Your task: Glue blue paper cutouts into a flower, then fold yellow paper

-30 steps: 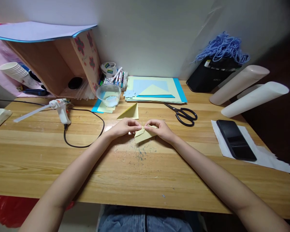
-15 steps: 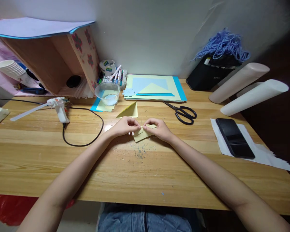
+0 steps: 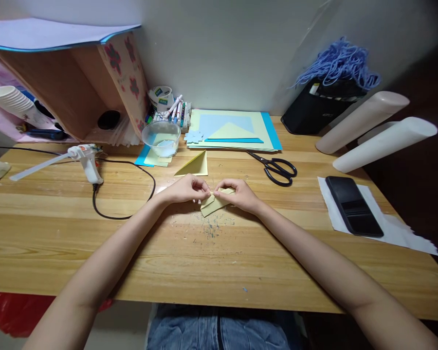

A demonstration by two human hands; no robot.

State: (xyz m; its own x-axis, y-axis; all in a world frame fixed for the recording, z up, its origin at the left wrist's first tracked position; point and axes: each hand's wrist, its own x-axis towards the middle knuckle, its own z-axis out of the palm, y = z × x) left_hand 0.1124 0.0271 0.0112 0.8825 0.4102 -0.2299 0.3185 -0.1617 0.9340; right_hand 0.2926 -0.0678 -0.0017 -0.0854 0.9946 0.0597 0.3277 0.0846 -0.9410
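Between my hands is a folded piece of pale yellow paper (image 3: 214, 206), tilted just above or on the table. My left hand (image 3: 190, 188) pinches its upper left edge with thumb and fingertips. My right hand (image 3: 240, 195) is closed on the upper right part, its thumb close to the left fingertips. The fingers cover the paper's top edge, so the exact fold there is hidden. Right behind my left hand stands a folded yellow paper triangle (image 3: 197, 165), touched by neither hand.
Black-handled scissors (image 3: 279, 170) lie behind my right hand. A white glue gun (image 3: 89, 163) with its cord stands at left, near an open box (image 3: 126, 87). Stacked paper sheets (image 3: 272, 131) and a clear bowl (image 3: 160, 138) sit behind. A phone (image 3: 354, 206) lies at right.
The view has shifted slightly. Both hands keep their pinch on the folded paper, which has tilted a little, and the fingertips have moved slightly.
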